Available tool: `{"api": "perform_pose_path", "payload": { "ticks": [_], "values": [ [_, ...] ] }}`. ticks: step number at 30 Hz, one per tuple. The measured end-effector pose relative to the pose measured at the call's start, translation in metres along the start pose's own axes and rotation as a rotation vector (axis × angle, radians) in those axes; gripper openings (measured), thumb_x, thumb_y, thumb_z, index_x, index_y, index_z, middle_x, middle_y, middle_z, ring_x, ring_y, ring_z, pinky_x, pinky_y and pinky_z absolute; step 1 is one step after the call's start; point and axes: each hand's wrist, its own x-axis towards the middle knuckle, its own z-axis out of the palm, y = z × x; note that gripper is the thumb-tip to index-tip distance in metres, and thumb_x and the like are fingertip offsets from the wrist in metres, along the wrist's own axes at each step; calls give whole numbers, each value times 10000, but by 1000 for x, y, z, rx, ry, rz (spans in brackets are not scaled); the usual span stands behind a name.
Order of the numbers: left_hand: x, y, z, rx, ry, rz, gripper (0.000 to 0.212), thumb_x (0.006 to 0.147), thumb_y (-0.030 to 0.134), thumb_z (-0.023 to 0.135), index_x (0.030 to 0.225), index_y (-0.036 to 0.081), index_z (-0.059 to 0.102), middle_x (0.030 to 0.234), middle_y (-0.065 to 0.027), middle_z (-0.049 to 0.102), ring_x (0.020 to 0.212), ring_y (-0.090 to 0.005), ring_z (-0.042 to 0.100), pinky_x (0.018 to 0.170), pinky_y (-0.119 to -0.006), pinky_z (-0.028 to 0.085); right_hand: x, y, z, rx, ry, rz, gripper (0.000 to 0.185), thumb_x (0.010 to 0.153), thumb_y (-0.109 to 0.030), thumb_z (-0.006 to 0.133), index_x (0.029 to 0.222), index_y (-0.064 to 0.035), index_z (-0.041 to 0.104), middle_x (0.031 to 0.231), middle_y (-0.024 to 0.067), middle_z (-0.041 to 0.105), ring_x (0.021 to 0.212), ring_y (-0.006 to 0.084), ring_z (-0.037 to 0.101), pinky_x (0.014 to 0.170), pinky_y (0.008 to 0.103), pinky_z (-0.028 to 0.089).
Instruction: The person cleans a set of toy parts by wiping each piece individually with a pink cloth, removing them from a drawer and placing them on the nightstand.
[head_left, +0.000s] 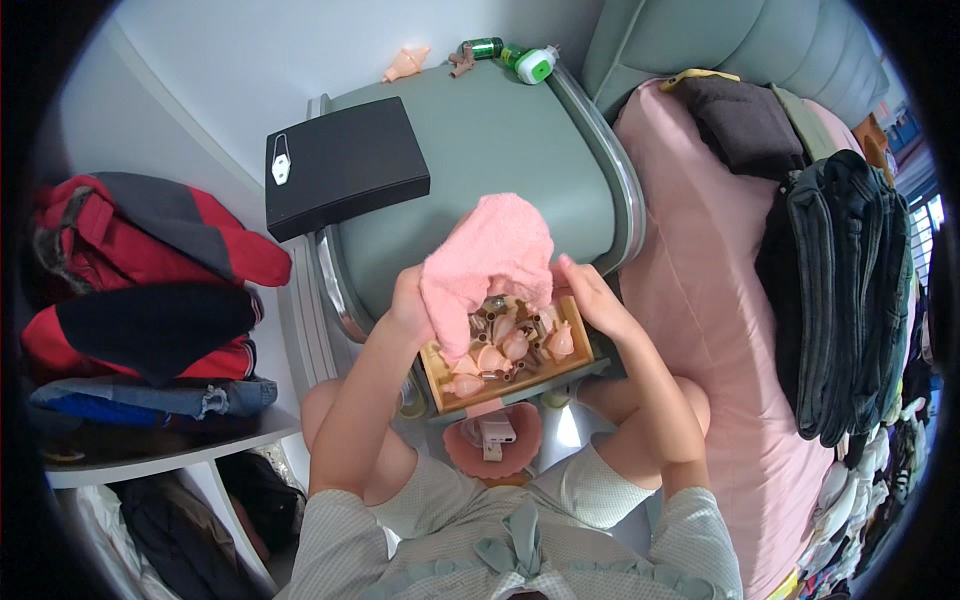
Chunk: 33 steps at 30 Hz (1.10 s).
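Observation:
A fluffy pink cloth (491, 247) is held up over the front of an open drawer (517, 394). Its left side is gripped by my left hand (411, 300). My right hand (592, 296) is at the cloth's right edge, thumb up, its fingertips partly hidden by the fabric. Below the cloth, the wooden drawer holds several small pale-pink funnel-shaped plastic pieces (515, 345) and brown tubular pieces (531, 360). The cloth covers the drawer's back part.
On the grey-green nightstand (480, 142) are a black box (345, 165), a peach funnel-shaped piece (406, 64) and a green-and-white bottle (535, 66). A pink scalloped bowl (491, 457) is below the drawer. Folded jeans (847, 300) lie on the bed (690, 315); clothes (157, 330) are stacked left.

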Motion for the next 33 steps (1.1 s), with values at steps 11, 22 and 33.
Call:
{"api": "perform_pose_path", "payload": {
  "ticks": [11, 22, 33],
  "values": [
    [16, 20, 50, 522, 186, 103, 517, 823, 240, 387, 1289, 35, 294, 1258, -100, 421, 1188, -186, 393, 985, -323, 280, -3, -8, 3, 508, 361, -170, 201, 808, -120, 609, 963, -120, 481, 801, -25, 551, 758, 49, 521, 682, 180, 404],
    [15, 21, 22, 1386, 459, 314, 491, 751, -35, 602, 1181, 53, 383, 887, -87, 634, 834, -123, 599, 723, -256, 484, -18, -48, 6, -670, 352, -379, 281, 666, -55, 671, 945, -66, 645, 783, 86, 553, 741, 177, 543, 691, 267, 437],
    [16, 46, 20, 1226, 260, 363, 169, 787, 126, 552, 866, -17, 598, 1070, -117, 535, 942, -194, 537, 773, -320, 427, -5, -64, 16, -216, 418, -430, 99, 803, -69, 559, 856, 14, 542, 786, 22, 552, 747, 79, 493, 683, 212, 402]
  ]
}}
